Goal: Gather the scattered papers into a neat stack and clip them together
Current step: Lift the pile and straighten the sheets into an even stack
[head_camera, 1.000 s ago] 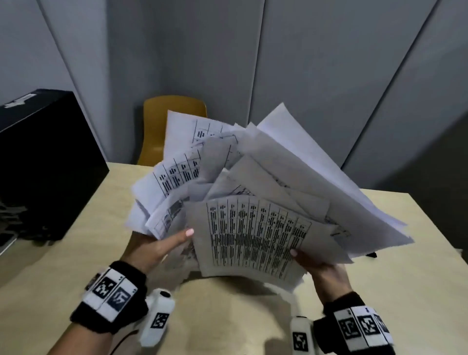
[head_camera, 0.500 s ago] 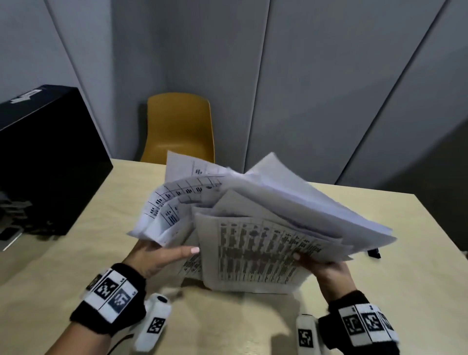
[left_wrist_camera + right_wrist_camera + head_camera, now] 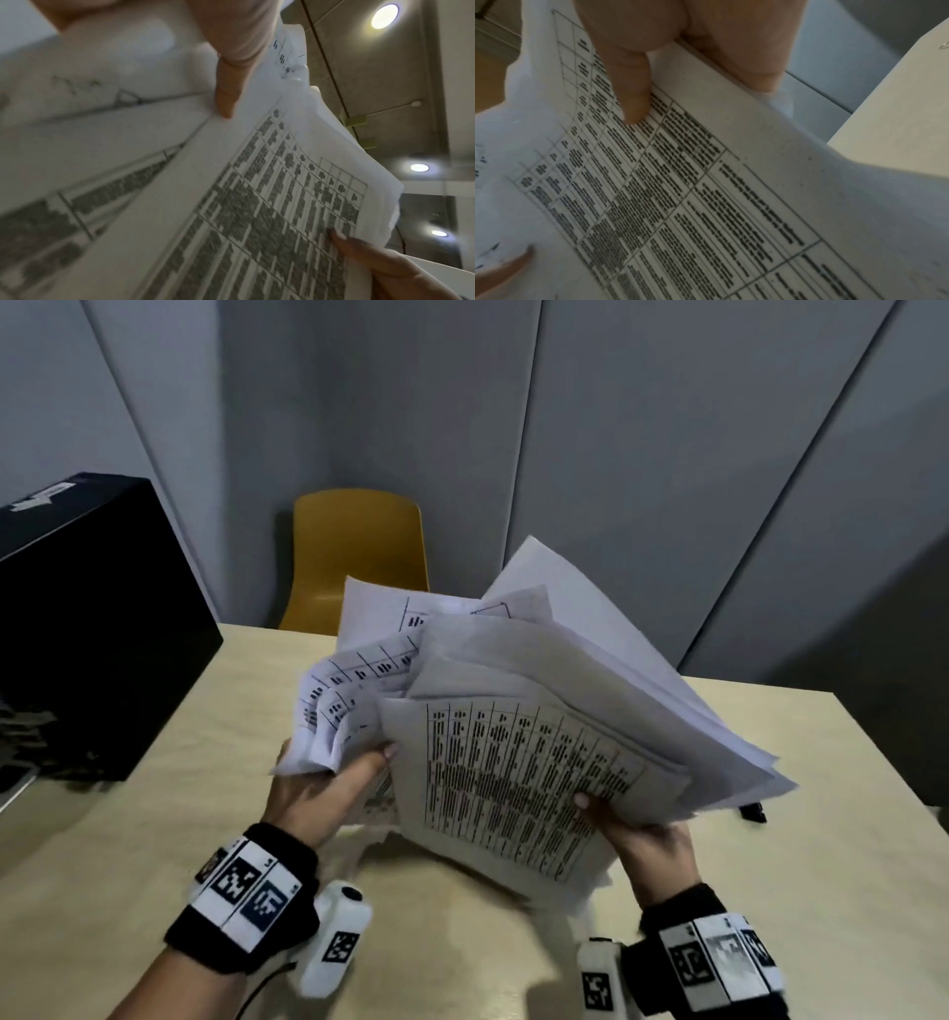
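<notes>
A loose, uneven bundle of white papers (image 3: 518, 737) with printed tables is held up over the light wooden table (image 3: 821, 839), sheets fanned at different angles. My left hand (image 3: 328, 788) grips the bundle's left side, thumb on top. My right hand (image 3: 637, 829) grips the right lower edge, thumb pressed on the front sheet. The left wrist view shows the front sheet (image 3: 257, 203) with my left thumb on its edge. The right wrist view shows my right thumb on the printed sheet (image 3: 706, 182). A small black clip (image 3: 752, 812) lies on the table beyond the papers at right.
A large black box (image 3: 92, 629) stands on the table's left side. A yellow chair (image 3: 359, 552) sits behind the table's far edge, against grey wall panels. The table's right edge runs near the clip.
The bundle dropped toward the table and then rose again a little. The sheets have drawn closer together, less widely fanned. Both hands keep their hold.
</notes>
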